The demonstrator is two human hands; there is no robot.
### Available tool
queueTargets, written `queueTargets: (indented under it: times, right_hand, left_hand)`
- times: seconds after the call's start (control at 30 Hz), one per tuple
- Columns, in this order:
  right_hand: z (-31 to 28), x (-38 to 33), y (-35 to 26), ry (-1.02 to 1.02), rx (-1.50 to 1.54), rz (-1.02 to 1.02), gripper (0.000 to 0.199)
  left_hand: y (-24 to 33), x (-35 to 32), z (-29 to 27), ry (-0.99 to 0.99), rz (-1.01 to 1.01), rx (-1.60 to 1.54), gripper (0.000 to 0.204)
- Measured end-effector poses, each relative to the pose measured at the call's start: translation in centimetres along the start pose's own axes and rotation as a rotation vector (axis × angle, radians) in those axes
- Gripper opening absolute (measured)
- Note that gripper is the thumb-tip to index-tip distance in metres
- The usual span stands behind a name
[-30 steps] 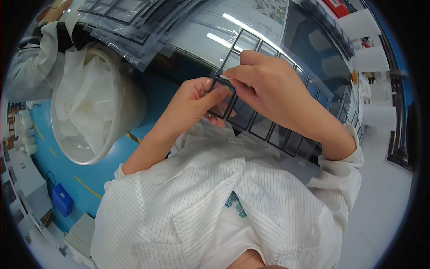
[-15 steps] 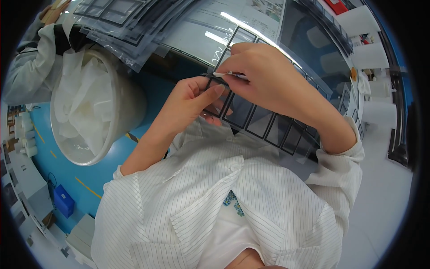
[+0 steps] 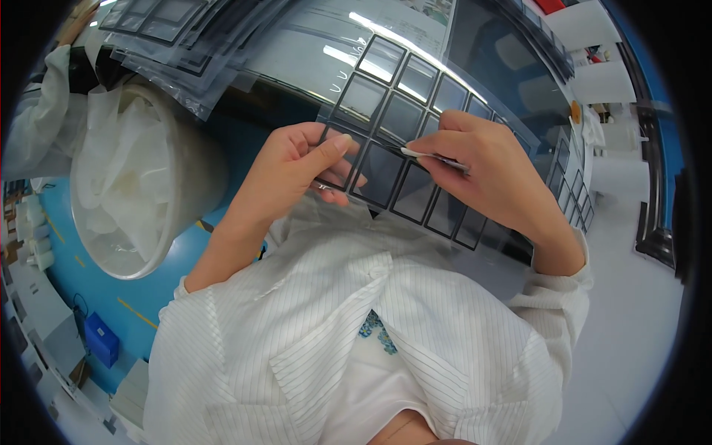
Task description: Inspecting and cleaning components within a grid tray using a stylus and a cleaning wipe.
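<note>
A clear, glossy sheet printed with rows of black rectangular frames (image 3: 403, 113) slants across the near edge of the table. My left hand (image 3: 285, 174) grips its left corner, thumb on top and fingers showing through from beneath. Over the middle of the sheet, my right hand (image 3: 489, 167) pinches a slim metallic tool that looks like tweezers (image 3: 452, 162). A small white piece or tip (image 3: 412, 153) shows at the tool's left end, at a frame's border. Whether it touches the sheet I cannot tell.
A white bin (image 3: 159, 252) holding crumpled translucent film (image 3: 122, 159) stands at the left. Similar framed sheets (image 3: 167, 55) are stacked at the far left of the table (image 3: 315, 44). Beyond the bin, another person's sleeve (image 3: 37, 122) shows. White cylinders (image 3: 619, 133) line the right side.
My right hand has moved right and toward me along the sheet with the tool, uncovering frames at the upper left. My left hand keeps its hold on the corner. The view has shifted slightly.
</note>
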State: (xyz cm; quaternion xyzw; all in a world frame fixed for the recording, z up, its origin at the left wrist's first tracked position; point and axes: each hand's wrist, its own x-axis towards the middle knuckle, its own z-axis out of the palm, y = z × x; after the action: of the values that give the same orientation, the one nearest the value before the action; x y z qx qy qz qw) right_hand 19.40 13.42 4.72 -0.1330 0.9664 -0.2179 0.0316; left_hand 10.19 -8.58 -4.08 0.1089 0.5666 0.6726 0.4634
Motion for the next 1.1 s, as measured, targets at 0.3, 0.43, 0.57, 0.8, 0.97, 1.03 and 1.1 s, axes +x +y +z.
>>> queueTargets:
  times: [0.3, 0.43, 0.57, 0.8, 0.97, 1.03, 1.1]
  right_hand:
    - [-1.4, -5.1, 0.4, -0.004, -0.07, 0.136, 0.02]
    - [-2.0, -7.8, 0.6, 0.025, -0.099, 0.198, 0.021]
    - [-2.6, -10.6, 0.8, 0.034, -0.152, 0.247, 0.021]
    - [-4.2, -14.0, 1.4, -0.115, -0.317, 0.383, 0.009]
    - [-6.5, -17.0, 1.2, -0.046, -0.167, 0.641, 0.009]
    - [-6.7, -15.9, 0.6, 0.108, 0.102, 0.722, 0.009]
    - [-5.1, -14.7, 0.2, 0.264, 0.327, 0.626, 0.009]
  left_hand:
    - [-0.1, 0.2, 0.1, 0.023, 0.004, 0.007, 0.028]
    - [-0.2, -0.1, 0.3, 0.06, -0.015, 0.004, 0.028]
    - [-0.2, 0.0, 0.2, 0.03, -0.02, 0.018, 0.028]
    - [-0.3, 1.1, 0.0, 0.055, -0.028, 0.01, 0.027]
    - [0.9, 0.0, 0.2, -0.099, -0.071, 0.026, 0.022]
    - [1.4, -0.6, 1.5, -0.202, -0.076, 0.092, 0.019]
    - [2.8, -0.5, 2.7, -0.47, -0.079, 0.183, 0.017]
